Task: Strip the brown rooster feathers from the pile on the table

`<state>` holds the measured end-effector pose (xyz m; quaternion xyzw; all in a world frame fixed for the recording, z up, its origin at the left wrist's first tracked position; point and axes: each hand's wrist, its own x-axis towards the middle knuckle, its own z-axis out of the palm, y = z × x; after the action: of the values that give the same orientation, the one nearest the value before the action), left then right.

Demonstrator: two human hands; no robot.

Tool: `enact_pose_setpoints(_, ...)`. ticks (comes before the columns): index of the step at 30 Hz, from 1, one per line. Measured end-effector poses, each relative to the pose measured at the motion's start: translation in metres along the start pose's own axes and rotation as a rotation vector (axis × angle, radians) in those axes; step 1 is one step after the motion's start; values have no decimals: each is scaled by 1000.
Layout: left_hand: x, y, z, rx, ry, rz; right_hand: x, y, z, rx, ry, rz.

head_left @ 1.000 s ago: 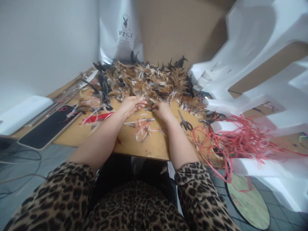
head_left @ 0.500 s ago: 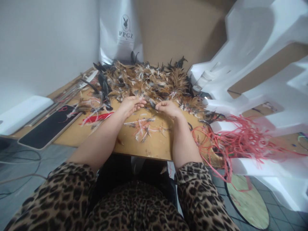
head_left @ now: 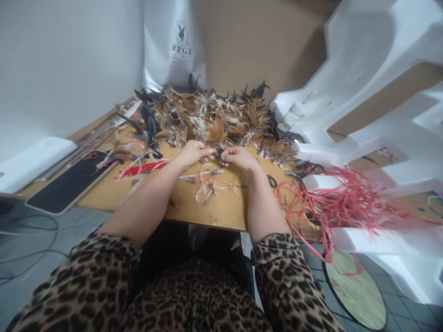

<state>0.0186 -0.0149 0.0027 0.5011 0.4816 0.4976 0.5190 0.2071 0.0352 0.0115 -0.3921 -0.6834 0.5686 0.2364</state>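
left hand (head_left: 194,154): closed, fingertips pinching feather tuft (head_left: 218,156); right hand (head_left: 242,157): pinching its other side, seemingly to steady so slight a thing | tuft: over surface (head_left: 221,216), before feather pile (head_left: 214,110) | scissors (head_left: 272,181): beside right forearm, probably for easy reach; blades hidden

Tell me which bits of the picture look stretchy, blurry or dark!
Head view: white pieces at right look stretched and smeared; red strands blur; soft shadow darkens the right side of the brown backdrop; big letters on the bag are readable, small print isn't.
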Motion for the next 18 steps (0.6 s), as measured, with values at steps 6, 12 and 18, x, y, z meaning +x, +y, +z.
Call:
enact_pose_setpoints(6,2,1,3,-136,81,-83,1,-3,3,127,194,-26)
enact_pose_setpoints(12,5,3,-1,-428,148,-82,3,1,2,139,288,-69)
enact_pose_setpoints(18,7,4,-2,-573,135,-55,3,-2,14,177,220,-134)
